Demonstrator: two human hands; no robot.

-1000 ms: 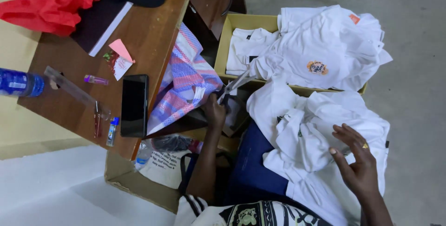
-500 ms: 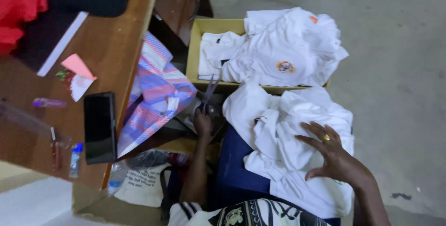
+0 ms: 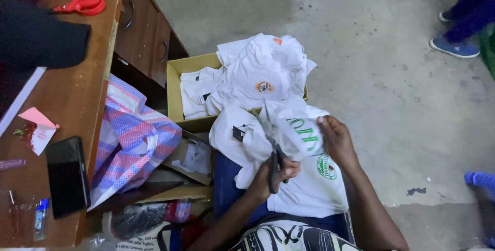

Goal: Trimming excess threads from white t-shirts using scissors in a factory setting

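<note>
The left hand (image 3: 270,176) is clenched around the handles of a pair of scissors (image 3: 272,153), blades pointing up and away toward the white shirt (image 3: 289,179) on the person's lap, so the tips meet the cloth where it is gathered. The right hand (image 3: 337,140) pinches a raised fold of that shirt, just beside its green printing, apparently to keep the fabric taut and lifted for the blades.

Beyond the lap, a yellow cardboard box (image 3: 178,91) holds more white shirts (image 3: 258,73), within easy reach. A striped pink-and-blue bag (image 3: 134,142) slumps against the wooden desk (image 3: 72,96), where a dark phone (image 3: 67,176) and red scissors (image 3: 82,2) lie.

Half a second ago the right hand lay spread flat on the shirt; now it grips the fold, and the left hand has come in closer with the scissors.
</note>
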